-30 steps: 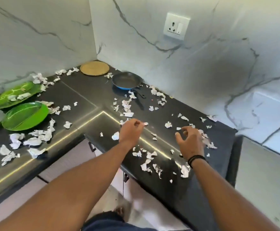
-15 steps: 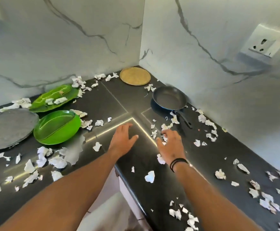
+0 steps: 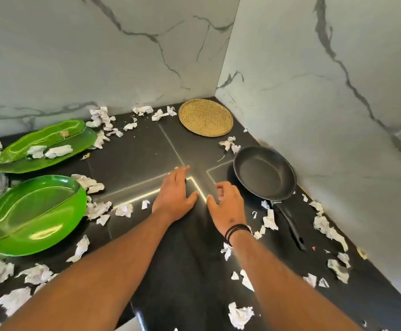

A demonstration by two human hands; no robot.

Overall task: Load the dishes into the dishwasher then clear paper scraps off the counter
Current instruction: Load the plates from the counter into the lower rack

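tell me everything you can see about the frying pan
The frying pan is round, dark and matte inside, seemingly nonstick, and empty. It sits upright on the black counter near the right wall, with its black handle pointing toward the camera. Paper scraps lie beside the handle. The right hand is close to its rim, not clearly touching.

Your forearms are bare, with no sleeves in view. On your right wrist (image 3: 236,231) you wear thin black bands (image 3: 235,230), a few strands looped together. Your left hand (image 3: 174,195) wears nothing.
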